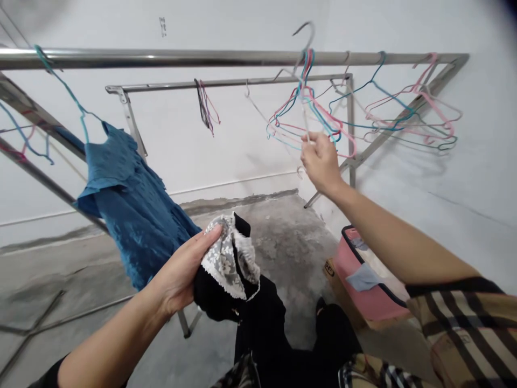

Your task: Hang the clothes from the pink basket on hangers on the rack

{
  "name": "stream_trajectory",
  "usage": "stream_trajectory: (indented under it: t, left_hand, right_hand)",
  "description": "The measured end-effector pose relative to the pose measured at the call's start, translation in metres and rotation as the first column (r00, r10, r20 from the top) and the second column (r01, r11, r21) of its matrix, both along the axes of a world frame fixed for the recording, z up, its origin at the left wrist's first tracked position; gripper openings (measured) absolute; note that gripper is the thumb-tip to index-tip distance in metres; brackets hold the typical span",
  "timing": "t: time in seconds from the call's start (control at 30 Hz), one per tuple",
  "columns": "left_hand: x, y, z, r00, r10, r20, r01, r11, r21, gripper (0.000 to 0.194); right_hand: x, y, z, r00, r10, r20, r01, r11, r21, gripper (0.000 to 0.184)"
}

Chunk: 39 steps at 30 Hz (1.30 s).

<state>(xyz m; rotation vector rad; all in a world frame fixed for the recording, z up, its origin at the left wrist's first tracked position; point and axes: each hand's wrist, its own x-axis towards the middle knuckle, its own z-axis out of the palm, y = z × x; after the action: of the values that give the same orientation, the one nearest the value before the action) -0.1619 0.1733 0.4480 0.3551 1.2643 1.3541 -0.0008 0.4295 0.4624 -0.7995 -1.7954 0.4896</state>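
Observation:
My left hand [186, 269] is closed around a bunched black bra with white floral lace [230, 258], held low in front of my body. Raised at the right, my right hand [321, 161] pinches a white clothes hanger [305, 116]. Its metal hook [311, 33] rises above the front steel rail [242, 58]. Pink and blue hangers [319, 110] cluster just behind that hand. A blue ruffled dress [137, 199] hangs from a teal hanger [67, 89] on the left, close to my left hand.
More hangers [420, 102] hang along the rail at the right. Dark and purple hangers [205, 106] hang on the back rail. A pink basket [343, 275] with clothes stands on a cardboard box [333, 280] at my lower right. White walls enclose the concrete floor [286, 237].

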Motion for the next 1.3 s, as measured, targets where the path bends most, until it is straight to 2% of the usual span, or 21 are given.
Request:
stream_trajectory:
  t: [0.03,0.07,0.1,0.17,0.2,0.23,0.27,0.3,0.4,0.5,0.57,0.67,0.83,0.93,1.0,1.13,1.23,1.3]
  left_hand:
    - [0.000,0.001,-0.001,1.000,0.003,0.015,-0.003,1.000,0.004,0.027]
    - [0.000,0.002,-0.002,1.000,0.008,0.028,-0.008,1.000,0.005,0.028]
    - [0.001,0.004,-0.004,0.999,0.012,0.037,-0.012,1.000,0.001,0.028]
    - [0.003,0.007,-0.008,0.999,0.016,0.045,-0.015,1.000,-0.018,0.029]
    - [0.004,0.010,-0.010,0.999,0.015,0.047,-0.013,0.999,-0.029,0.030]
    - [0.006,0.012,-0.012,0.999,0.010,0.052,-0.008,0.999,-0.037,0.030]
    - [0.008,0.015,-0.015,0.998,-0.002,0.061,0.004,0.999,-0.039,0.030]
    - [0.011,0.017,-0.017,0.997,-0.019,0.076,0.022,0.999,-0.037,0.031]
    - [0.021,0.024,-0.022,0.985,-0.108,0.135,0.112,0.994,-0.018,0.035]
    - [0.030,0.028,-0.026,0.966,-0.188,0.176,0.197,0.980,-0.034,0.039]
    - [0.031,0.030,-0.033,0.964,-0.212,0.160,0.221,0.974,-0.039,0.040]
    - [0.026,0.029,-0.054,0.976,-0.214,0.038,0.214,0.977,-0.007,0.042]
    - [0.013,0.024,-0.097,0.931,-0.217,-0.293,0.232,0.973,0.017,0.042]
    - [0.012,0.022,-0.111,0.872,-0.075,-0.483,0.156,0.979,0.131,0.045]
    - [0.014,0.020,-0.116,0.848,-0.003,-0.529,0.120,0.975,0.186,0.051]
    - [0.024,0.015,-0.130,0.810,-0.022,-0.586,0.156,0.972,0.179,0.061]
    - [0.029,0.015,-0.144,0.669,-0.019,-0.743,0.202,0.967,0.157,0.075]
    - [0.028,0.018,-0.151,0.600,-0.021,-0.800,0.215,0.967,0.136,0.072]
  right_hand:
    - [0.004,-0.016,-0.017,0.990,0.090,-0.105,-0.102,0.989,-0.107,0.025]
    - [0.009,-0.032,-0.033,0.962,0.183,-0.204,-0.228,0.948,-0.222,0.025]
    - [0.014,-0.048,-0.049,0.920,0.257,-0.296,-0.353,0.870,-0.345,0.027]
    - [0.023,-0.078,-0.076,0.837,0.327,-0.439,-0.537,0.645,-0.544,0.032]
    - [0.026,-0.091,-0.088,0.808,0.338,-0.482,-0.587,0.534,-0.609,0.034]
    - [0.028,-0.101,-0.099,0.788,0.351,-0.506,-0.616,0.446,-0.649,0.036]
    - [0.029,-0.111,-0.109,0.770,0.370,-0.520,-0.636,0.390,-0.666,0.039]
    - [0.028,-0.118,-0.118,0.751,0.396,-0.529,-0.656,0.356,-0.665,0.042]
    - [0.021,-0.134,-0.141,0.676,0.477,-0.562,-0.727,0.307,-0.613,0.054]
    - [0.016,-0.139,-0.151,0.602,0.562,-0.567,-0.771,0.224,-0.597,0.060]
    - [0.018,-0.138,-0.150,0.594,0.581,-0.556,-0.762,0.184,-0.621,0.049]
    - [0.029,-0.135,-0.140,0.622,0.506,-0.597,-0.745,0.150,-0.650,0.033]
    - [0.038,-0.136,-0.123,0.639,0.370,-0.674,-0.737,0.042,-0.675,0.038]
    - [0.032,-0.140,-0.119,0.684,0.270,-0.678,-0.709,0.024,-0.705,0.042]
    - [0.027,-0.142,-0.118,0.677,0.264,-0.687,-0.717,0.027,-0.696,0.043]
    - [0.023,-0.144,-0.118,0.639,0.344,-0.688,-0.743,0.044,-0.668,0.039]
    - [0.022,-0.146,-0.119,0.628,0.385,-0.676,-0.745,0.049,-0.665,0.037]
    - [0.025,-0.145,-0.119,0.633,0.407,-0.658,-0.739,0.066,-0.670,0.035]
